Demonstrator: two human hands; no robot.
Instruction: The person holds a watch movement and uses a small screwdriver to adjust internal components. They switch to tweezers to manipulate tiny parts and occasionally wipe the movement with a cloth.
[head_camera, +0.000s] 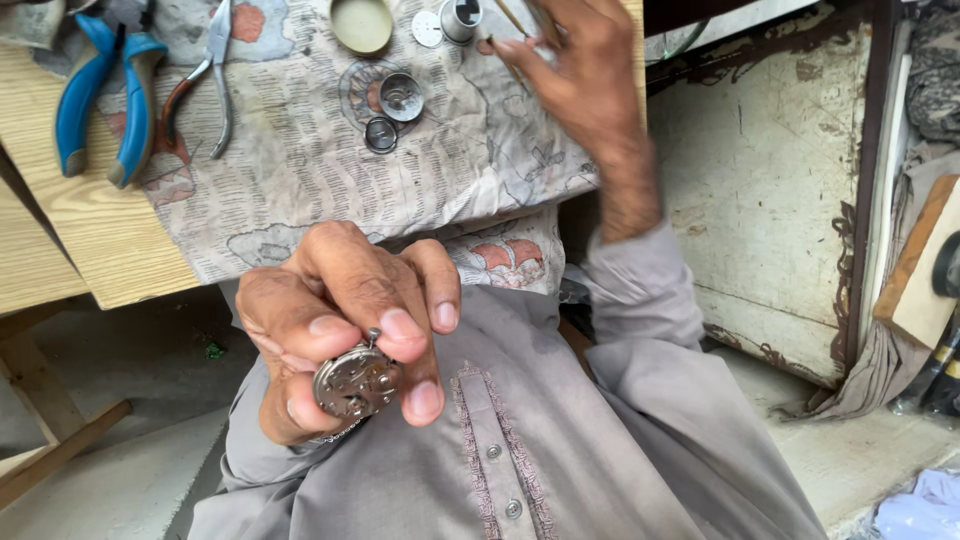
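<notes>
My table (70, 235) is pale grained wood under a worn printed cloth (300, 170). Beyond my left fingers lie blue-handled pliers (105, 95) and round metal watch parts (400, 97), already taken out. My right hand (575, 70) pinches a thin stick. My left hand (335, 320) pinches the bare, toothed watch movement (355, 380), uncased, over my lap.

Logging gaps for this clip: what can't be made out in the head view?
- Watch movement: its far side is hidden by the left hand gripping it.
- Thin tool in the right hand: both its ends are out of sight, covered by fingers or cut off at the top edge.
- Blue-handled pliers: jaws cut off at the top edge.
- Small round parts on the cloth: too small to identify.
</notes>
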